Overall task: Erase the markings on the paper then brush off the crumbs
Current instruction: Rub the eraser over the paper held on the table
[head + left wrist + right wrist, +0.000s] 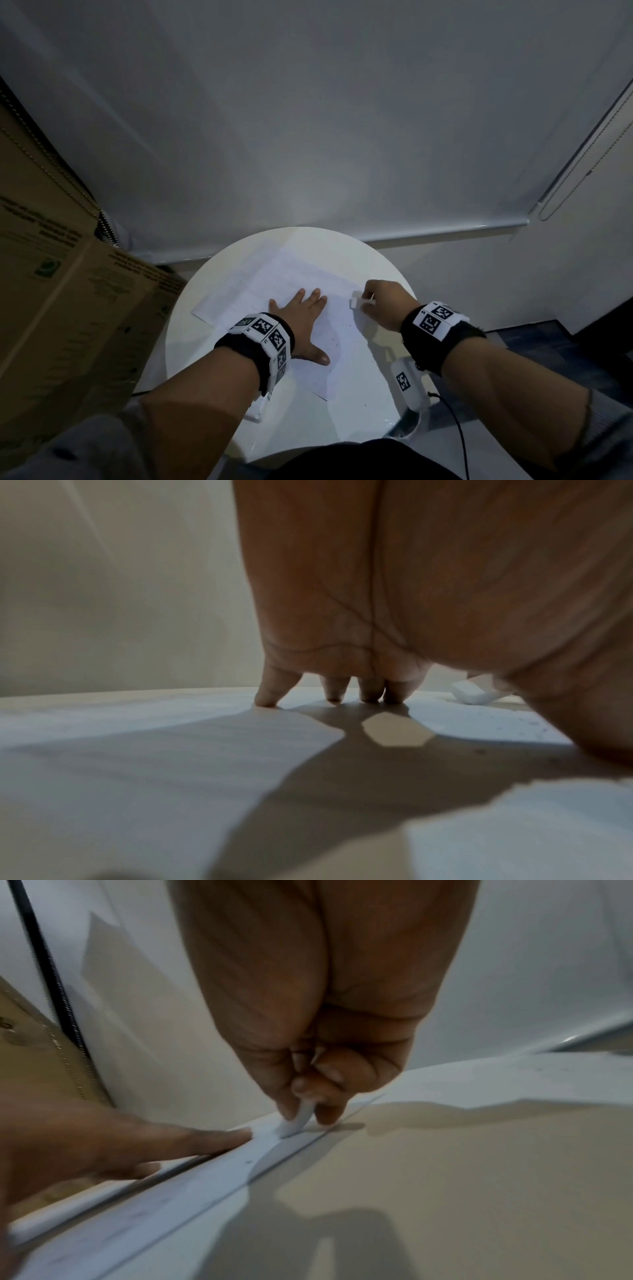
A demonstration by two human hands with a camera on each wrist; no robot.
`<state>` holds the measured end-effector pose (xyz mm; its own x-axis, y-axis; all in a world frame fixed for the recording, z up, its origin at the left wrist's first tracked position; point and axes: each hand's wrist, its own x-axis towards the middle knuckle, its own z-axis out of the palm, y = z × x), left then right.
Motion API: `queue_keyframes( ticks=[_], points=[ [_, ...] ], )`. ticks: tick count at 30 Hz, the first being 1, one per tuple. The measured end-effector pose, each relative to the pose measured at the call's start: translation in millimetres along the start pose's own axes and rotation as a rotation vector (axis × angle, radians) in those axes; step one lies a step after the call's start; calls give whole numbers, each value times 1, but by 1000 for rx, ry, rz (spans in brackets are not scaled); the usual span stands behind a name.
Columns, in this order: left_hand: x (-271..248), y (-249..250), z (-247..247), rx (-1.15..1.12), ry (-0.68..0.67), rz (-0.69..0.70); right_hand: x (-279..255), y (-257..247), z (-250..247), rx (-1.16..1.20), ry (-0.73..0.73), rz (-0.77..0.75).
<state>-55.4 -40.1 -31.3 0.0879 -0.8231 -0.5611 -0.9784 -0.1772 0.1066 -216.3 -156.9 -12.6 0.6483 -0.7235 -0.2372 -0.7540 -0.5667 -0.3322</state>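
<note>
Two hands work over a round white table [191, 342], and the scene runs from a cardboard box [68, 291] at far left to a roller blind [342, 137] behind. On the table lies the paper [274, 284], a white sheet set askew, with faint dark marks near its near right part. The left hand [301, 322] lies flat on the paper, fingers straight and spread, thumb out toward the person, holding nothing. The left wrist view adds what the head view cannot: the fingertips [267, 699] press the sheet while the palm arches above it, and specks of crumb dot the paper to the right. Right of that, the right hand [380, 301] pinches a small white eraser [356, 301] between thumb and curled fingers at the paper's right edge. Only the right wrist view shows the eraser [294, 1123] tip touching the sheet just beside the edge. A black cable [459, 435] trails off the near right.
</note>
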Motion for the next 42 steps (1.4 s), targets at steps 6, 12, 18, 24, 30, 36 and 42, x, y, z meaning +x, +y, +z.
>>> queue_keyframes(
  ticks=[6,12,18,24,30,36,42],
  points=[
    [0,1,0,-2,7,-4,-10,-7,9,38,-151,-107],
    [0,0,0,-7,6,-6,-3,-1,-1,-4,-49,-49],
    [0,0,0,-9,4,-5,0,1,-1,-14,-50,-25],
    [0,0,0,-14,13,-3,-14,-1,3,35,-194,-87],
    [-1,1,0,-12,5,-10,-5,7,-2,28,-12,-17],
    [-1,1,-1,-16,-4,-9,-18,10,2,67,-222,-85],
    [-2,2,-1,-20,3,-10,-17,12,0,40,-197,-101]
  ],
)
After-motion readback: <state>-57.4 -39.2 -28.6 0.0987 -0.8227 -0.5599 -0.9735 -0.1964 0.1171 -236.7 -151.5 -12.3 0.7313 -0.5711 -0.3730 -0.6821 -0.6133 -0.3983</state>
